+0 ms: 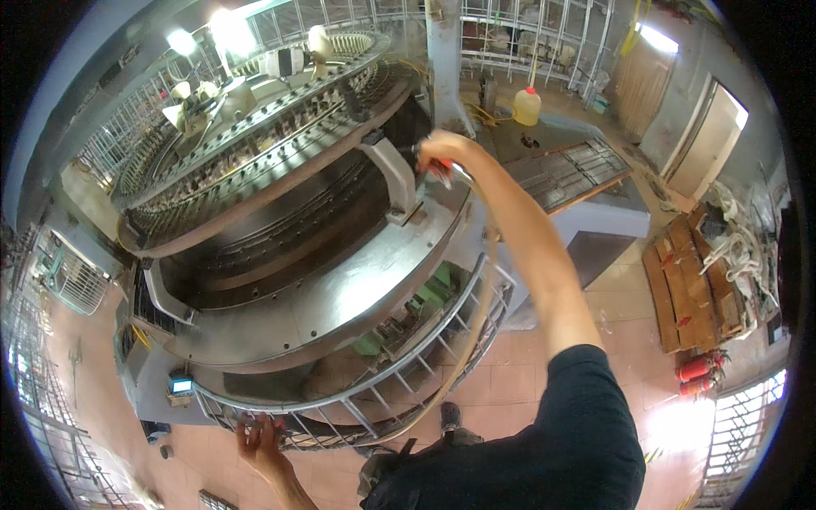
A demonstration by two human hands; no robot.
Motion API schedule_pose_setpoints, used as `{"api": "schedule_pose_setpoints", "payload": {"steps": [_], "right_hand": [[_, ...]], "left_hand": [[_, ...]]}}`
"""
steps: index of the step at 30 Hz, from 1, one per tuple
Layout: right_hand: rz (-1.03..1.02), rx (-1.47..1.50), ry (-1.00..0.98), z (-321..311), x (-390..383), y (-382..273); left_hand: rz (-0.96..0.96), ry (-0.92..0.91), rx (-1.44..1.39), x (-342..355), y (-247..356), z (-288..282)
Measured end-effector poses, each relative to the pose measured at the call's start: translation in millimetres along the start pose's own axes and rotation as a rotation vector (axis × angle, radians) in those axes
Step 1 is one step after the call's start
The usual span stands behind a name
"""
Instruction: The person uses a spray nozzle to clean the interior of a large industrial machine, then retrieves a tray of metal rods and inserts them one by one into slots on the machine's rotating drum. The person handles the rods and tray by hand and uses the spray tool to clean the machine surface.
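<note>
The red-handled tool (pixel 439 172) sits in the right hand (pixel 444 153), grip clamped around it, just beside the grey upright bracket (pixel 393 174) of the big circular knitting machine (pixel 280 204). A pale hose (pixel 476 314) trails from the tool down past the machine. The left hand (pixel 259 442) grips the machine's lower metal guard rail (pixel 374 382), fingers closed on it. Beyond the machine stand a yellow jug (pixel 527 106), wooden pallets (pixel 693 285) and red extinguishers (pixel 699 374) on the tiled floor (pixel 510 374).

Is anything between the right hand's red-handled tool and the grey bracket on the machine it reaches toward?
Nothing visible. The right hand holds the red-handled tool right beside the grey bracket, with no part between them. The left hand grips the lower guard rail.
</note>
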State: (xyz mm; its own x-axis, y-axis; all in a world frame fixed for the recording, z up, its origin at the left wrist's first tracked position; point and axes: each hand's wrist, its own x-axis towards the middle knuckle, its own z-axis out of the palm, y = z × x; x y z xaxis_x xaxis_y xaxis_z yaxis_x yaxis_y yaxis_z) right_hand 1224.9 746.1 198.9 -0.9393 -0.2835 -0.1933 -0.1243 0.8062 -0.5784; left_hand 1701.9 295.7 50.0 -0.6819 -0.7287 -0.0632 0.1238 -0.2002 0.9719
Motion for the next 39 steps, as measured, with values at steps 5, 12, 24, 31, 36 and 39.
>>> {"api": "schedule_pose_setpoints", "payload": {"steps": [5, 12, 24, 31, 36, 39], "right_hand": [[-0.055, 0.098, -0.012, -18.2, 89.0, 5.5], [-0.098, 0.306, -0.08, -5.0, 19.9, -12.4], [-0.233, 0.445, -0.39, -11.4, -2.1, 16.3], [-0.297, 0.541, -0.219, 3.4, -24.9, 36.6], [-0.077, 0.462, -0.414, 9.2, -43.2, 25.1], [0.051, 0.227, 0.135, 6.8, -86.9, 17.0]], "left_hand": [[0.02, 0.174, 0.081, -52.7, 13.1, 6.3], [0.003, 0.271, 0.143, -69.9, 18.5, 2.3], [0.028, 0.074, 0.054, -66.5, 15.4, 39.8], [0.003, 0.014, 0.011, -61.2, 9.0, 55.4], [-0.003, -0.055, 0.028, -55.8, 9.9, 70.8], [0.006, -0.081, 0.026, -58.1, 5.2, 67.7]]}}
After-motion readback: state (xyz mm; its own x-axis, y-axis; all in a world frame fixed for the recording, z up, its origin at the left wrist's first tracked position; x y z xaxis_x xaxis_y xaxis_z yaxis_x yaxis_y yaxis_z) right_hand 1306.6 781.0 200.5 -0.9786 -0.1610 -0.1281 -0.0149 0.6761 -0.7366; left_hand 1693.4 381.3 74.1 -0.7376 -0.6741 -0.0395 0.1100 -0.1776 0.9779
